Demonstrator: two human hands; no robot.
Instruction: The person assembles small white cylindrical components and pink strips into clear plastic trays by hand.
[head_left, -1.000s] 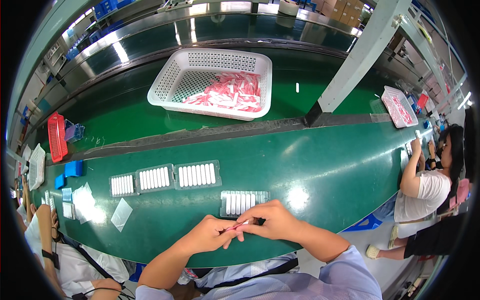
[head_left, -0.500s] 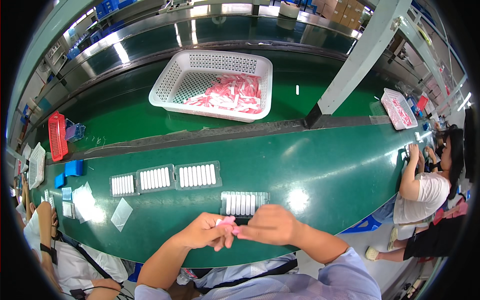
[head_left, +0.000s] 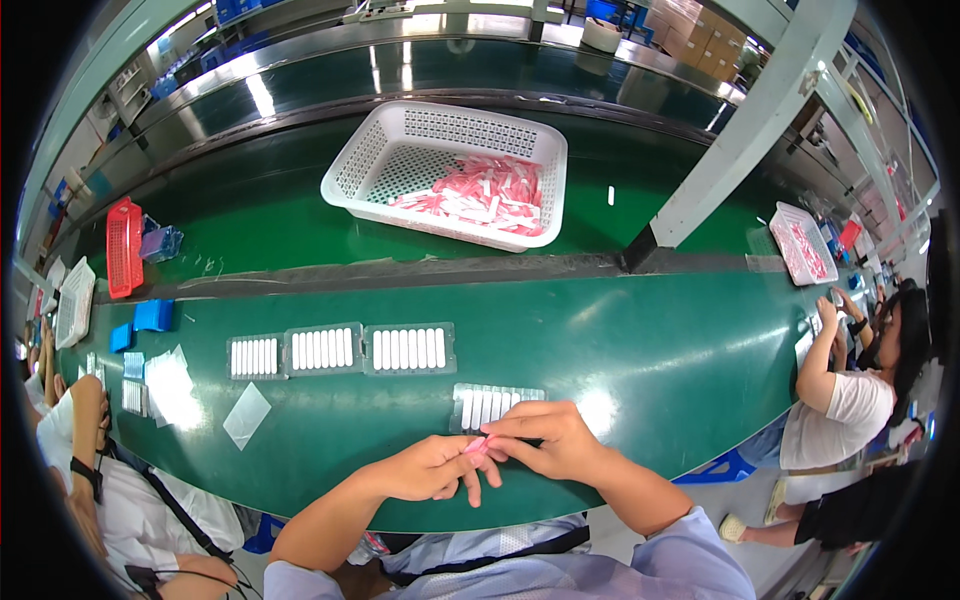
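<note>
My left hand (head_left: 430, 468) holds a small pink piece (head_left: 478, 446) between thumb and fingers, low over the near table edge. The thumb and forefinger of my right hand (head_left: 548, 438) pinch at the same piece from the other side. Its exact kind is hidden by the fingers. Just beyond my hands lies a clear plastic tray (head_left: 538, 393) with several white sticks (head_left: 484, 407) in a row, its near edge partly covered by my right hand.
Three filled trays (head_left: 325, 349) lie in a row to the left, beyond a clear sheet (head_left: 247, 416). A white basket (head_left: 350, 197) of pink-and-white pieces stands on the belt behind a dark rail (head_left: 420, 272). A post (head_left: 740, 140) rises at right. Co-workers (head_left: 840, 405) sit at both sides.
My right hand has turned from a closed, knuckles-up pose to a fingertip pinch on the pink piece. The white part seen at my left fingers no longer shows. The view has shifted slightly.
</note>
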